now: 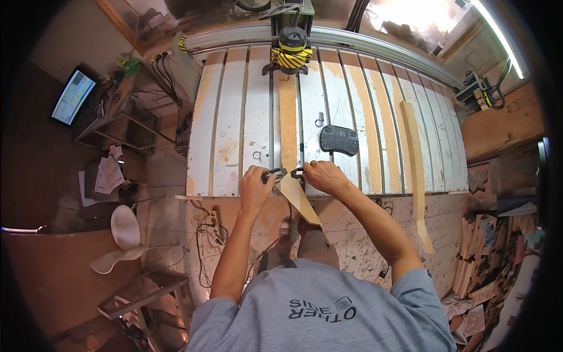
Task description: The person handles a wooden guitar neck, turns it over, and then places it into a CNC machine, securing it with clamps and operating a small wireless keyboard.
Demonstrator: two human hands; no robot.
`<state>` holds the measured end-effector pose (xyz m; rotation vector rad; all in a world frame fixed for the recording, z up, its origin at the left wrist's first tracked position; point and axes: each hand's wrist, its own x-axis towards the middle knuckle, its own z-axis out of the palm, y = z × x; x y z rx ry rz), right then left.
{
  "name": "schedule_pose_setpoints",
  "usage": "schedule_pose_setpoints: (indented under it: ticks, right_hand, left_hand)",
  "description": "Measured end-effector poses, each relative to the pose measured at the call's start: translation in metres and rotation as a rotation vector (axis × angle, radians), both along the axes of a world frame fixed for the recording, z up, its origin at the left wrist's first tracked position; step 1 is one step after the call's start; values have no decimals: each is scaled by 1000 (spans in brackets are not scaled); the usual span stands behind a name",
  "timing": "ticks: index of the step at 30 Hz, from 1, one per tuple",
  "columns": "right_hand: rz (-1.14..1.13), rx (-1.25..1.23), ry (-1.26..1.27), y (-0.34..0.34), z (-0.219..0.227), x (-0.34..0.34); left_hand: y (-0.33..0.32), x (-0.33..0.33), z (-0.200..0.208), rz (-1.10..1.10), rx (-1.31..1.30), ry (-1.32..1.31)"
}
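Note:
A long wooden board (288, 129) lies on the white slotted table, running from under the machine head to the front edge. Its angled front end juts out over the edge. At its left side, my left hand (256, 189) is closed on a small black clamp (274, 173) in or beside a slot. Mirroring it on the right, my right hand (324, 177) pinches another black clamp (298, 173) against the board's edge. How tightly the clamps sit cannot be made out. Right of the board rests a small black keyboard (339, 140).
Above the board's far end hangs the machine head (292, 50) with yellow-black stripes, on a metal gantry rail (375, 42). A second board (414, 152) lies at the table's right, overhanging the front. A monitor (74, 97) and a white chair (125, 227) stand left. Wood scraps (469, 255) lean right.

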<state>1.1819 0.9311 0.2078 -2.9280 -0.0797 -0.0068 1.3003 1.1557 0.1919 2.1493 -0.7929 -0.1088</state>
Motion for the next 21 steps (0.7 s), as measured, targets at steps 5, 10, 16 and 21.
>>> schedule_pose_setpoints:
  ticks: [5,10,16,21]
  right_hand:
    - [-95,48,-33,11,6,1]
    - [-367,127,-36,27,8,3]
    - [-750,383,240,28,5,20]
    - [-658,403,344,13,5,21]
  left_hand:
    - [13,-2,-7,-62,-53,-80]
    - [17,-7,-2,-62,-70,4]
    - [19,-4,0,-90,-95,7]
    - [17,-1,3,-158,-45,11]
